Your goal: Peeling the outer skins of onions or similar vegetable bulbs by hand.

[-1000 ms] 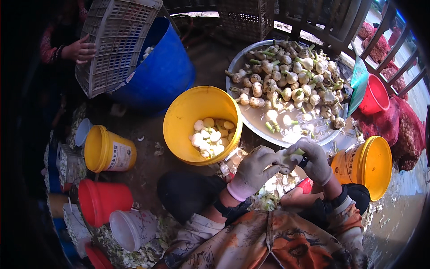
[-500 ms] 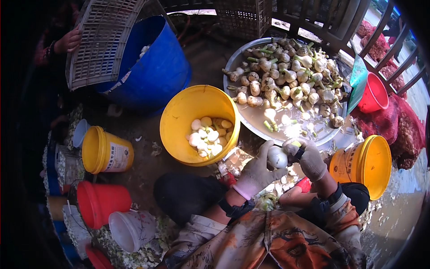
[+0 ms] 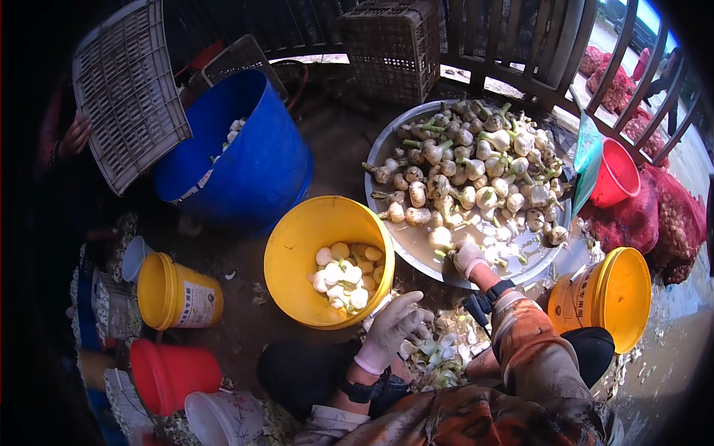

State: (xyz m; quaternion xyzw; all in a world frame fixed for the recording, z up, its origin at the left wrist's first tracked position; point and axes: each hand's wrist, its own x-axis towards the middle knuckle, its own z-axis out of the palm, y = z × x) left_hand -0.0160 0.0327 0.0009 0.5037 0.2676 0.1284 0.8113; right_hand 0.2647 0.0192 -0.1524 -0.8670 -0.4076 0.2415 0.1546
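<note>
My left hand (image 3: 392, 332), in a pale glove, hovers over peelings beside the yellow bucket (image 3: 277, 286); its fingers are loosely bent and apart, with nothing in them. Inside that bucket lie trimmed white garlic bulbs (image 3: 343, 276). My right hand (image 3: 468, 258), also gloved, reaches over the near rim of a wide metal basin (image 3: 387, 141). Its fingers curl near a garlic bulb (image 3: 441, 238), around something dark that I cannot make out. Untrimmed garlic bulbs (image 3: 476, 160) with stems and dirt heap up in the basin. Peelings (image 3: 439, 353) lie between my legs.
Another person's hand (image 3: 76, 135) holds a plastic crate (image 3: 134, 93) at a blue barrel (image 3: 275, 163). Yellow (image 3: 165, 290), red (image 3: 175, 372) and white (image 3: 227, 416) buckets stand left. A yellow bucket (image 3: 595, 297), red bucket (image 3: 616, 175) and red mesh sacks (image 3: 673, 223) are right.
The bulb between my hands is gone from my left hand, which has moved left and down. My right hand has moved to the basin's rim. The other person's crate has shifted left.
</note>
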